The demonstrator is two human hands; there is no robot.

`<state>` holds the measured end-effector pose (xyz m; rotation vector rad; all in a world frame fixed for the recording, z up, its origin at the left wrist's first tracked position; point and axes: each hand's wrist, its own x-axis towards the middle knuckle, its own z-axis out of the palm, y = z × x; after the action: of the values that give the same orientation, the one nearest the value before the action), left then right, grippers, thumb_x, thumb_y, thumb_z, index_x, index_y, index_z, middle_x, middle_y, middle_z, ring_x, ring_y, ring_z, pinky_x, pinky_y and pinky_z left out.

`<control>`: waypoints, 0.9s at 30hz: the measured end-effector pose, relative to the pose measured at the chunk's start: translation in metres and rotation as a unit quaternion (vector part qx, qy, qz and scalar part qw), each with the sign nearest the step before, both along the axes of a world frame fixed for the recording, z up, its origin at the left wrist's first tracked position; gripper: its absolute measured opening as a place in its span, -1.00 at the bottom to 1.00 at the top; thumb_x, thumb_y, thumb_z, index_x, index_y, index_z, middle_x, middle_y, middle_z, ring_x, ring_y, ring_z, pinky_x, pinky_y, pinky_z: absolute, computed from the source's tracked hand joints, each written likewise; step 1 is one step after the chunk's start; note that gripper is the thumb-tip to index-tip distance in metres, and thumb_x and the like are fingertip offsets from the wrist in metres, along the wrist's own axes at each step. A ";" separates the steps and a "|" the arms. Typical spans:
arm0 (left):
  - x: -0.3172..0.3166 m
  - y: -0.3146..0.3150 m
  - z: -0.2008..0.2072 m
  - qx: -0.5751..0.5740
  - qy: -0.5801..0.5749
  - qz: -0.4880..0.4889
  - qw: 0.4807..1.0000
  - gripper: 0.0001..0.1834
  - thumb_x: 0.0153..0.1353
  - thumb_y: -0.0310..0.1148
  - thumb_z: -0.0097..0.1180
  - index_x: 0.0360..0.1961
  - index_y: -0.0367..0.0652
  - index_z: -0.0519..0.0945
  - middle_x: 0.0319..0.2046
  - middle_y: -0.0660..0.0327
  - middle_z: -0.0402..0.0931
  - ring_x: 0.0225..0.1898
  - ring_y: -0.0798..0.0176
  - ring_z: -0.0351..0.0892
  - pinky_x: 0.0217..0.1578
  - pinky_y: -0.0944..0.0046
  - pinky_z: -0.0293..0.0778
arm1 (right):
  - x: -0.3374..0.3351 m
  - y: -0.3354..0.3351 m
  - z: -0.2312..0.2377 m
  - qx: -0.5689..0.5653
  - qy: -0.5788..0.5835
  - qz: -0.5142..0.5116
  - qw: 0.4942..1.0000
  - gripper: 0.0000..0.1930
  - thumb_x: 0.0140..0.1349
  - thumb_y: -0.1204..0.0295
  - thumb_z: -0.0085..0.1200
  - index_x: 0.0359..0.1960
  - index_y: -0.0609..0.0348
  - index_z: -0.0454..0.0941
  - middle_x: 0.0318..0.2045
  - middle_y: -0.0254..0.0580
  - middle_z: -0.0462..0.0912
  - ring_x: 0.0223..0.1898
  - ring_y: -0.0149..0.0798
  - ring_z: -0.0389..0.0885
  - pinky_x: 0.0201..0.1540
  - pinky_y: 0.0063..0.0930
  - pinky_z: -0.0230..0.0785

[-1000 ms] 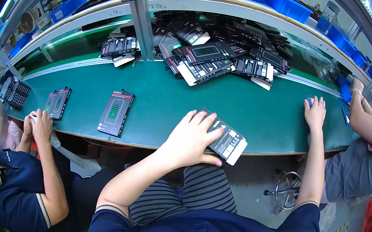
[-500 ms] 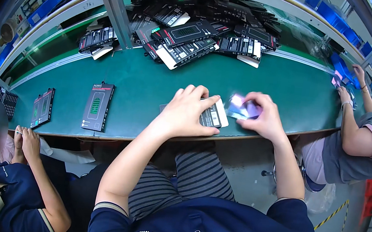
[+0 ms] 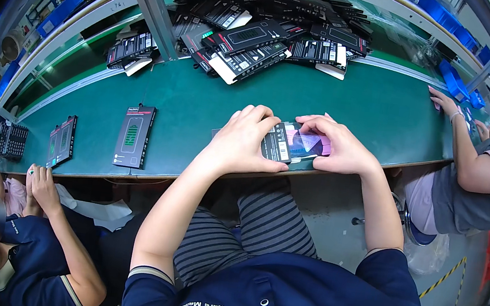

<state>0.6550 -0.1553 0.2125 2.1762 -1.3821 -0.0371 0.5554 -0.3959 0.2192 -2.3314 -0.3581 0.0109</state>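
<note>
Black carton (image 3: pixel 278 143) lay at the worktop's (image 3: pixel 385 119) near edge, long axis roughly along it, clamped in your left hand (image 3: pixel 244 138); your right hand (image 3: pixel 346 148) gripped a shiny purple-blue packet (image 3: pixel 308 143) at the carton's right end, perhaps partly inside.

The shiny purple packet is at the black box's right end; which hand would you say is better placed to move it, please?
Probably the right hand: its grip holds the shiny purple packet at opposite edges. The left hand is holding the black box, so it seems less free.
</note>
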 end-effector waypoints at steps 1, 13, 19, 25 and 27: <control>0.001 -0.001 -0.001 -0.006 -0.005 -0.004 1.000 -0.13 -0.23 0.04 0.50 0.07 -0.30 0.55 0.04 0.02 0.46 0.12 -0.04 0.42 0.17 0.05 0.35 | -0.002 0.002 -0.004 -0.015 -0.027 -0.006 1.000 -0.42 -0.20 0.50 0.15 0.01 0.21 0.45 0.27 0.18 0.42 0.41 0.12 0.24 0.33 -0.14 0.21; -0.027 -0.011 0.014 -0.418 0.065 0.174 0.889 -0.03 -0.29 -0.22 0.67 0.10 -0.15 0.26 -0.07 0.14 0.40 -0.09 0.23 0.50 -0.07 0.25 0.47 | 0.013 0.083 0.031 0.605 -0.010 -0.014 0.796 -0.61 0.38 0.51 -0.10 0.21 0.42 0.41 0.15 0.01 0.54 0.19 -0.25 0.48 0.29 -0.35 0.26; -0.022 -0.006 0.018 -0.595 0.385 0.046 0.704 -0.79 0.39 -0.53 0.09 -0.23 -0.16 0.27 -0.12 0.10 0.52 -0.13 0.40 0.51 -0.08 0.36 0.48 | 0.038 0.113 0.002 0.372 -0.331 -0.110 0.860 -0.85 0.43 0.52 -0.02 -0.06 0.25 0.56 -0.09 -0.10 0.63 -0.04 -0.34 0.58 0.10 -0.50 0.36; -0.031 -0.011 0.015 -0.580 0.284 0.052 0.762 -0.79 0.38 -0.59 0.04 -0.08 -0.18 0.28 -0.14 0.10 0.52 -0.12 0.36 0.52 -0.02 0.37 0.46 | 0.030 0.122 0.002 0.524 -0.279 -0.086 0.800 -0.89 0.39 0.58 0.03 -0.09 0.26 0.45 -0.07 -0.09 0.59 -0.01 -0.34 0.57 0.12 -0.47 0.40; -0.028 -0.013 0.015 -0.571 0.255 0.076 0.777 -0.82 0.39 -0.58 0.02 -0.09 -0.17 0.30 -0.14 0.09 0.55 -0.14 0.38 0.53 -0.07 0.39 0.46 | 0.031 0.128 0.006 0.554 -0.263 -0.114 0.782 -0.87 0.39 0.60 0.02 -0.11 0.23 0.36 -0.09 -0.06 0.60 -0.04 -0.37 0.58 0.10 -0.48 0.42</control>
<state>0.6273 -0.1680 0.2271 1.0831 -0.5887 0.2080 0.5861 -0.2679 0.2252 -1.1299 -0.2351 -0.7764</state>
